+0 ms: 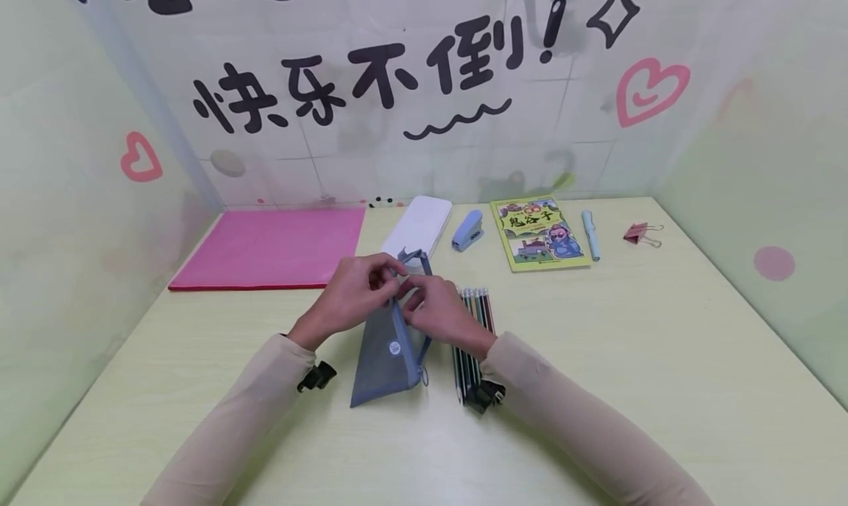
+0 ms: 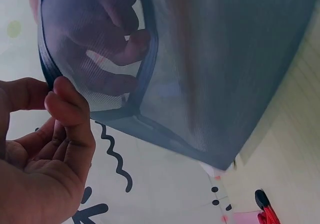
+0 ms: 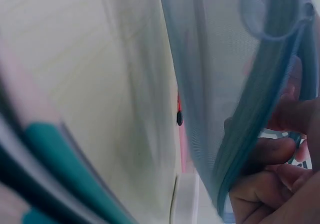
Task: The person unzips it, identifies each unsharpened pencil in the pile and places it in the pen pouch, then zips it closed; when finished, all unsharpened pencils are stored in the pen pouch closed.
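Observation:
A blue-grey mesh zipper pouch (image 1: 380, 351) is held up over the table, its zipper mouth spread apart. My left hand (image 1: 351, 294) pinches the zippered edge between thumb and index finger, as the left wrist view shows on the pouch mesh (image 2: 225, 73). On the other side, my right hand (image 1: 440, 311) has curled fingers gripping the opening's edge; the right wrist view shows these fingers (image 3: 260, 194) against the zipper band. A ring pull (image 1: 425, 376) hangs at the zipper's near end. Several dark-striped pencils (image 1: 467, 370) lie side by side under my right wrist.
Along the back stand or lie a pink folder (image 1: 278, 248), a white box (image 1: 419, 222), a blue stapler (image 1: 467, 230), a yellow illustrated booklet (image 1: 539, 233), a light blue pen (image 1: 591, 235) and a pink binder clip (image 1: 637, 233). Printed curtains (image 1: 371, 145) border the table.

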Tool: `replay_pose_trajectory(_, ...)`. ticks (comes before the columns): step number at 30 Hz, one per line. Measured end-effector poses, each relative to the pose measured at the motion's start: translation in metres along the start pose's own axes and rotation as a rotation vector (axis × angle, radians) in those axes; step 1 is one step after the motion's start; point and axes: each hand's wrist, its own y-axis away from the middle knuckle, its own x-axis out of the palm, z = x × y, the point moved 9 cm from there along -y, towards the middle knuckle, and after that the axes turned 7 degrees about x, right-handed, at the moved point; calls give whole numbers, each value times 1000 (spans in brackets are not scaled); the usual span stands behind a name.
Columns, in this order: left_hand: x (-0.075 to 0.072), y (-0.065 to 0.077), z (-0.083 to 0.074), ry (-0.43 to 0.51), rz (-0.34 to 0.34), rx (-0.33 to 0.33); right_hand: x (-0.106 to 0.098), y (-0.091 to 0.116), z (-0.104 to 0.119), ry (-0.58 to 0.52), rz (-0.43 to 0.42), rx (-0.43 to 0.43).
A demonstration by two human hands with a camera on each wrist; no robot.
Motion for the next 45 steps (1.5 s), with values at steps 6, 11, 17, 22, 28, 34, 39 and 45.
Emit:
replay_pose_trajectory(6,-1,0,4,-8,4,-19,-12,11,1,17,-18,-58)
replay_pose_trajectory(11,-4,1,6,-24,0,-39,-25,22,-2,97,-7,-87)
replay_pose_trajectory(17,-5,2,5,-14,-8,-39,-31,27,-20,237,44,-81)
replay_pose_trajectory(22,-6,3,3,-17,-11,-28,-33,29,-36,302,78,-64)
replay_pose_trajectory(28,-7,3,4,-15,-13,-37,-30,30,-41,317,115,-108)
replay_pose_trajectory(34,-7,4,5,-23,-12,-40,-26,31,-41,399,117,-129)
replay_pose_trajectory(39,-7,3,5,-27,-10,-43,-23,28,-42,453,116,-96)
replay_pose_trajectory(45,-9,5,6,-29,-12,-51,-18,24,-38,502,95,-70)
